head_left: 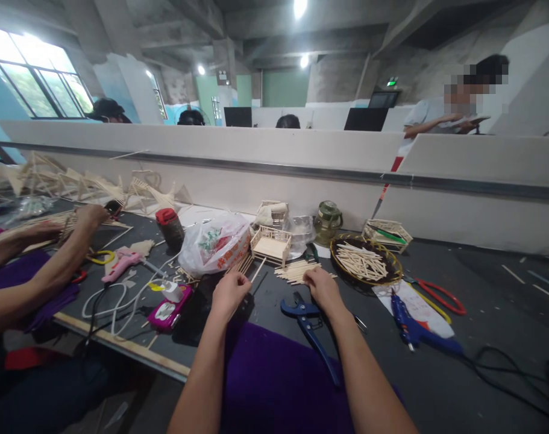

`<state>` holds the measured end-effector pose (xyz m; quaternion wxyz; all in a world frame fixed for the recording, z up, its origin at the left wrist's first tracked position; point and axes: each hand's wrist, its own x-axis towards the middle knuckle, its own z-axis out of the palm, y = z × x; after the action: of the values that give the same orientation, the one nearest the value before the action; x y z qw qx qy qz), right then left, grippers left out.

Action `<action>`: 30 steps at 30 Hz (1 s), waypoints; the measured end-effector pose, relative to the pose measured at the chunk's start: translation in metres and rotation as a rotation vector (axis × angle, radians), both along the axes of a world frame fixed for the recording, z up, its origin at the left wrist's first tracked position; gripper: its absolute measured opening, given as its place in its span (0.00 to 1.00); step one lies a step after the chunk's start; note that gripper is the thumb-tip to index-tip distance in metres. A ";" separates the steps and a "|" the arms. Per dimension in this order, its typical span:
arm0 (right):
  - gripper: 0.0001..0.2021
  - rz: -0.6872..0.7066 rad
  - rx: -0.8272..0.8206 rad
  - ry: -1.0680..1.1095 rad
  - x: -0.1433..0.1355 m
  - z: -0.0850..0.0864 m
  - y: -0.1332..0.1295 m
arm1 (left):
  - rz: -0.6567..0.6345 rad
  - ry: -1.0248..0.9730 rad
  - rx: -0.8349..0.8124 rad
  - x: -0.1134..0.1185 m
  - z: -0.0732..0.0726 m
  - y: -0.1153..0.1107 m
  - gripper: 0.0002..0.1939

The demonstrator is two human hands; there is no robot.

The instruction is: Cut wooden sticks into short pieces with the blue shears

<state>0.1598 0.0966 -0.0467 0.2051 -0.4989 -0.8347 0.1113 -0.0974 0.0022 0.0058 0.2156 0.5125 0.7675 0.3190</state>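
Note:
My left hand pinches a thin wooden stick that points up and to the right. My right hand rests its closed fingertips at a pile of loose sticks on the dark table; whether a stick is between them is too small to tell. Just behind the pile stands a small stick-built piece with railings. Blue cutters lie below my right hand, partly over purple cloth. A round basket of short sticks sits to the right.
Left of centre are a plastic bag, a red-lidded jar, a pink glue gun and a magenta power strip. On the right lie a blue glue gun and red-handled pliers. A co-worker's arms are far left.

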 end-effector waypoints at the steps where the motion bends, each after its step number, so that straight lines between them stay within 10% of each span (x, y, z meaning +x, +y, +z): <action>1: 0.08 -0.005 0.000 0.003 0.000 0.000 0.000 | -0.033 -0.133 0.060 0.004 0.000 0.000 0.05; 10: 0.09 -0.056 0.097 0.132 0.002 0.014 -0.006 | -0.235 -1.115 0.264 0.066 0.018 0.037 0.19; 14: 0.12 -0.090 0.134 0.439 0.002 0.030 -0.014 | -0.106 -1.177 0.365 0.077 0.007 0.054 0.20; 19: 0.10 0.049 -0.193 0.682 -0.005 0.036 -0.019 | -0.087 -1.134 0.438 0.084 -0.003 0.057 0.18; 30: 0.10 0.005 -0.169 0.709 0.000 0.034 -0.016 | -0.206 -1.188 0.335 0.099 -0.007 0.054 0.17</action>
<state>0.1596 0.0805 -0.0123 0.4398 -0.4423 -0.7007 0.3464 0.0018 0.0567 -0.0008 0.5519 0.3461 0.4029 0.6429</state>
